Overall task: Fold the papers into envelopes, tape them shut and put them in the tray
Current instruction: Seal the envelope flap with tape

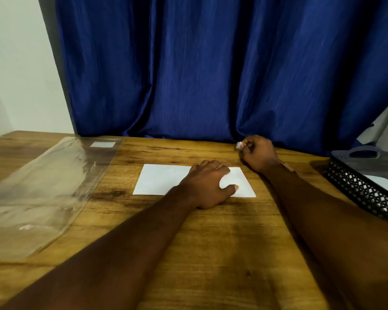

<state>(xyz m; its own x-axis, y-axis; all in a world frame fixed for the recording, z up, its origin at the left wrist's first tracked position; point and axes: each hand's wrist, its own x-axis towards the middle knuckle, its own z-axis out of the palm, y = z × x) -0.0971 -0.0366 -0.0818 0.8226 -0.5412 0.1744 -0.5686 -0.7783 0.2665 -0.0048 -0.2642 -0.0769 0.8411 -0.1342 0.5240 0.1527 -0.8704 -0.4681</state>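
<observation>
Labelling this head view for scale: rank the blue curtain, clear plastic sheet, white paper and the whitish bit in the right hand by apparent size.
1. blue curtain
2. clear plastic sheet
3. white paper
4. whitish bit, pinched by the right hand
The sheet runs nearer the camera, which flatters it.

On the wooden table point(211, 242) the left grip point(207, 183) rests on a white paper point(161, 180), fingers bent and thumb spread. The right grip point(257, 153), just beyond the paper's far right corner, pinches a small pale piece of tape point(240, 145). A black mesh tray point(363, 193) sits at the right, and a clear plastic sleeve point(43, 186) lies at the left.
</observation>
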